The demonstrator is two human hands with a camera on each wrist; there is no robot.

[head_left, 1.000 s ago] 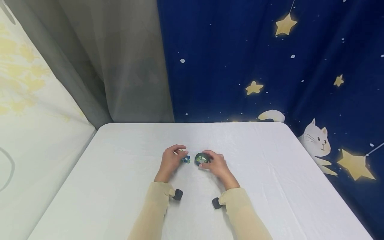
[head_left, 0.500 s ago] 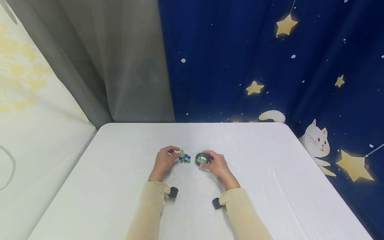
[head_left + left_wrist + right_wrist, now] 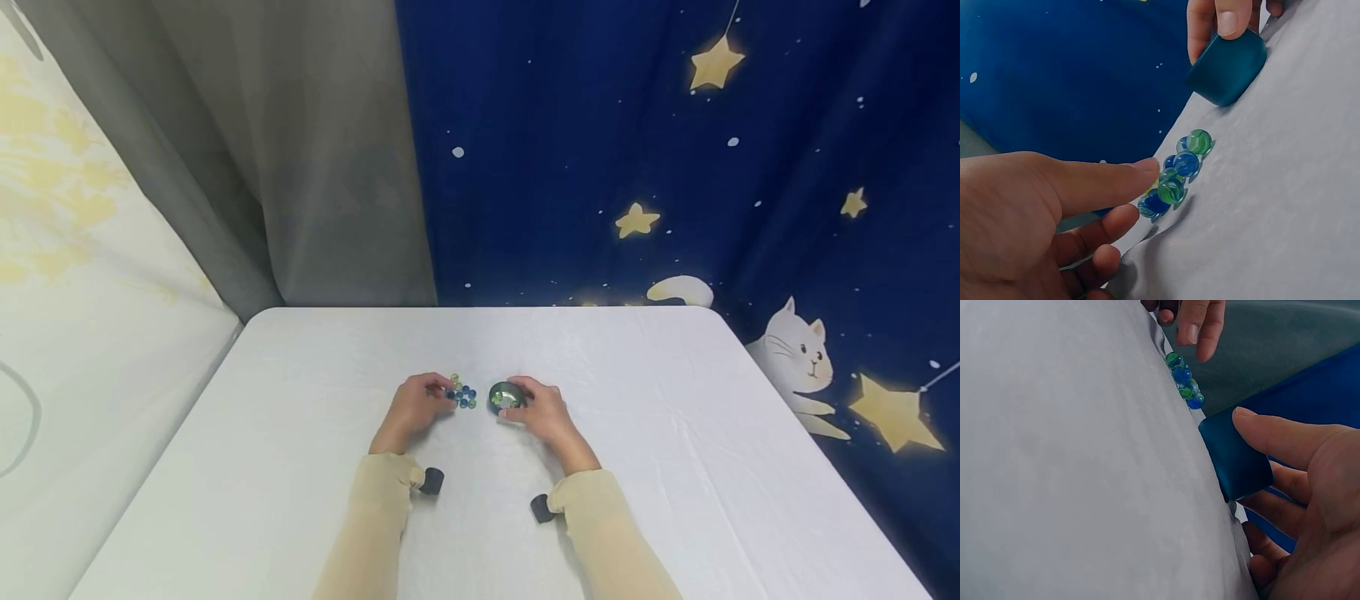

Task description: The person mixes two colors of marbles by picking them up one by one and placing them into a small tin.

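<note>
Blue and green glass marbles lie in a loose cluster on the white cloth, and the left wrist view shows the marbles close up. At their left edge is my left hand, its thumb extended beside them. I see no marble pinched in it; the index fingertip is hidden in the left wrist view. My right hand grips the side of a small dark teal bowl, thumb on the near side and fingers behind. The bowl stands upright to the right of the cluster, with some marbles visible inside.
The white-covered table extends around both hands. A grey curtain and a dark blue star-patterned curtain hang behind its far edge. Small black devices stick out at both beige cuffs.
My left hand drew back to the left from over the marbles, uncovering more of them, then lowered slightly beside them. My right hand and the bowl have stayed in place.
</note>
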